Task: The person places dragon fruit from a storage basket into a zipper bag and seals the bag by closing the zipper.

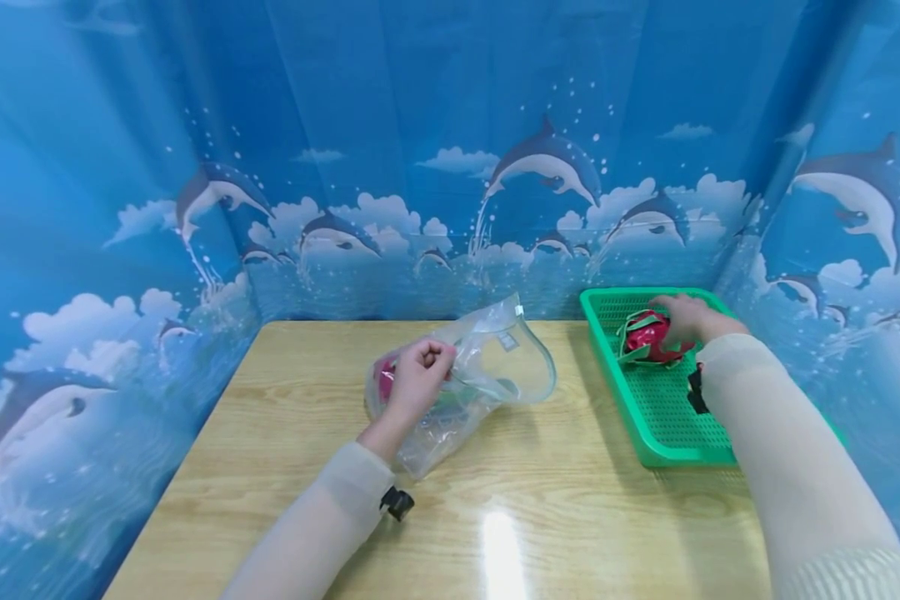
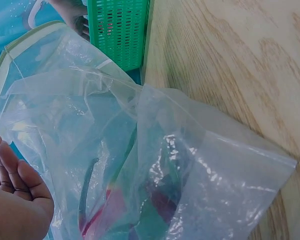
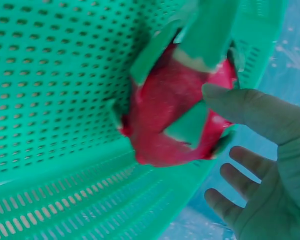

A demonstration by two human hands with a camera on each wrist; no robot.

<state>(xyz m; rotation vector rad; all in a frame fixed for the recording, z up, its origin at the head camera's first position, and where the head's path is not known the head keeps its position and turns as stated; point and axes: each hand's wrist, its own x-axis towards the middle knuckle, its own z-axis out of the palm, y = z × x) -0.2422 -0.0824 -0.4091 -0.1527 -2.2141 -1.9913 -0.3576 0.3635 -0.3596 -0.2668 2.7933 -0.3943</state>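
A clear plastic zip bag (image 1: 438, 425) lies on the table with its mouth spread toward the right. My left hand (image 1: 423, 379) pinches the edge of that bag; in the left wrist view the hand (image 2: 20, 195) is at the lower left. Through the plastic shows a red fruit with green tips (image 2: 110, 215), blurred by the film. A red dragon fruit (image 3: 172, 110) with green scales sits in the green basket (image 1: 648, 433). My right hand (image 1: 690, 318) is at this fruit, thumb over its side and other fingers spread apart; whether the thumb touches cannot be told.
The basket, with perforated base and walls, stands at the right of the wooden table (image 1: 270, 442). Behind and on both sides hangs a blue curtain (image 1: 435, 100) printed with dolphins. Black camera straps (image 1: 397, 503) sit on the wrists.
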